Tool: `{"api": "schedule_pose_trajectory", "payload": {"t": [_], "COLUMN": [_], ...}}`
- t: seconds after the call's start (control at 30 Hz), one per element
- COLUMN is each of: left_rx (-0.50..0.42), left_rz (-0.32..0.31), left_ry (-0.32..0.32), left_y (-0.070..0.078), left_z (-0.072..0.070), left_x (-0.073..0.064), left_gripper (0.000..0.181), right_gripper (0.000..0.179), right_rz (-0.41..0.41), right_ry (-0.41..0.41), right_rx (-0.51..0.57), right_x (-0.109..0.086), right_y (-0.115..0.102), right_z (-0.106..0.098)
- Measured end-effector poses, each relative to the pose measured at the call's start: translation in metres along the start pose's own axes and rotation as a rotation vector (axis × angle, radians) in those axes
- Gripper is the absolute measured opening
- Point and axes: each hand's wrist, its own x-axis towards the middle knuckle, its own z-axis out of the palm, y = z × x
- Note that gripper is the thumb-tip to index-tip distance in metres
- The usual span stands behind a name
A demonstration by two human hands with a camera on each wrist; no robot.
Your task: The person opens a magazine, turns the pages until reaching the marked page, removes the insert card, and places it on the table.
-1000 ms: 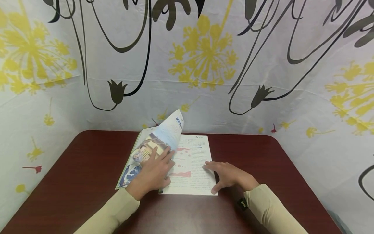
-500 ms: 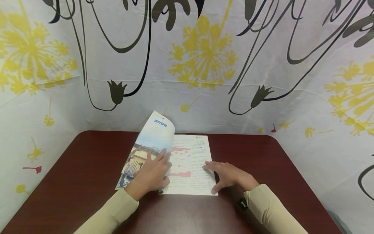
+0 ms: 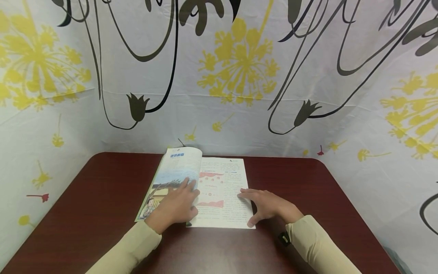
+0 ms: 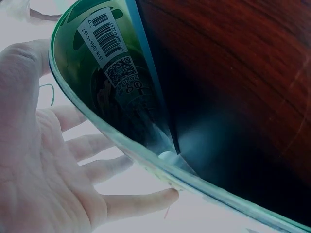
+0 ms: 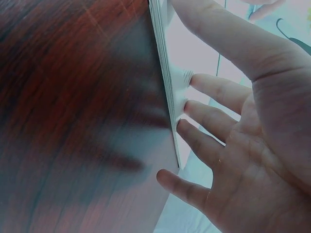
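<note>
An open magazine lies on the table, its left page showing a blue title and an illustration, its right page text with pink blocks. My left hand rests on the left page close to the fold, fingers spread and straight. In the left wrist view the green back cover with a barcode curves up from the table beside the left hand. My right hand touches the right page's outer edge, thumb near the bottom corner. The right wrist view shows the right hand's fingertips on the page, above the stacked page edges.
The dark red wooden table carries the magazine near its far edge. Behind and beside it hangs a white cloth printed with yellow and grey flowers. A small black device sits at the right wrist.
The lifted page has swung over to the left and come down onto the left side, under the left hand. My left hand has shifted slightly toward the left; the right hand has stayed put.
</note>
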Motion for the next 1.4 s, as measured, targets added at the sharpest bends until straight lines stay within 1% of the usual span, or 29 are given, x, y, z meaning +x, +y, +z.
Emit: {"api": "schedule_pose_trajectory", "payload": {"t": [0.13, 0.33, 0.43, 0.67, 0.77, 0.87, 0.97, 1.07, 1.23, 1.33, 1.4], "left_rx": [-0.032, -0.034, -0.040, -0.073, -0.082, -0.075, -0.064, -0.067, -0.079, -0.074, -0.076], "left_rz": [-0.009, -0.016, -0.019, -0.027, -0.019, -0.012, -0.014, -0.020, -0.022, -0.021, -0.020], "left_ry": [-0.011, -0.011, -0.013, -0.030, -0.027, -0.023, -0.023, -0.028, -0.032, -0.033, -0.031], "left_y": [-0.001, -0.001, -0.001, -0.003, -0.003, -0.004, -0.004, -0.004, -0.004, -0.004, -0.004], "left_z": [0.000, 0.000, 0.000, 0.002, 0.003, 0.004, 0.004, 0.003, 0.003, 0.004, 0.005], "left_x": [-0.001, -0.002, -0.003, -0.004, -0.004, -0.003, -0.003, -0.003, -0.004, -0.004, -0.004], "left_gripper": [0.048, 0.047, 0.047, 0.048, 0.047, 0.046, 0.046, 0.047, 0.047, 0.047, 0.047], "right_gripper": [0.094, 0.093, 0.090, 0.067, 0.065, 0.066, 0.066, 0.067, 0.072, 0.073, 0.076], "right_rz": [0.007, 0.008, 0.005, -0.015, -0.037, -0.056, -0.058, -0.041, -0.011, 0.001, 0.016], "right_ry": [-0.001, -0.014, -0.003, 0.087, 0.130, 0.164, 0.181, 0.178, 0.156, 0.128, 0.091], "right_rx": [0.005, 0.010, 0.019, 0.039, 0.013, -0.021, -0.033, -0.034, -0.006, 0.006, 0.004], "right_x": [0.000, 0.000, 0.002, 0.012, 0.021, 0.032, 0.043, 0.053, 0.067, 0.075, 0.080], "right_y": [0.000, -0.002, -0.002, -0.002, -0.002, -0.003, -0.005, -0.008, -0.015, -0.018, -0.021], "right_z": [-0.001, -0.003, -0.005, -0.006, -0.006, -0.007, -0.009, -0.012, -0.015, -0.016, -0.017]}}
